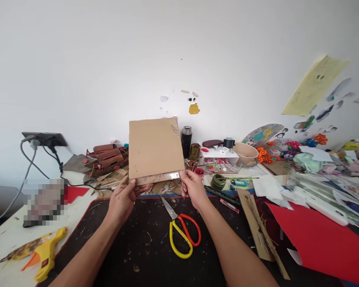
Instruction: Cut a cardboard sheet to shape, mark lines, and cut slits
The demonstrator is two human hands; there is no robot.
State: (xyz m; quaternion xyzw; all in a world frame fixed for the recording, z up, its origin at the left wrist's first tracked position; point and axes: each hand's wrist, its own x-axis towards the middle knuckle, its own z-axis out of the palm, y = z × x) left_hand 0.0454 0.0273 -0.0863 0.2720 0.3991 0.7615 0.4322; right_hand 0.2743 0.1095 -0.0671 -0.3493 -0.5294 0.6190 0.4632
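Note:
Both my hands hold up a squarish piece of brown cardboard above the work mat, its face tilted toward me. My left hand is closed around its lower left corner. At the lower right corner, my right hand pinches the edge between thumb and fingers. Along the bottom edge runs a shiny, ruler-like strip, its ends close to my fingers. The top right corner of the cardboard shows torn corrugated ridges. Below my hands, scissors with one yellow and one red handle lie on the dark mat.
A yellow glue gun lies at the left, near a power socket with cables. Behind the cardboard stand wood scraps and a black thermos. Cardboard strips and red paper lie on the right.

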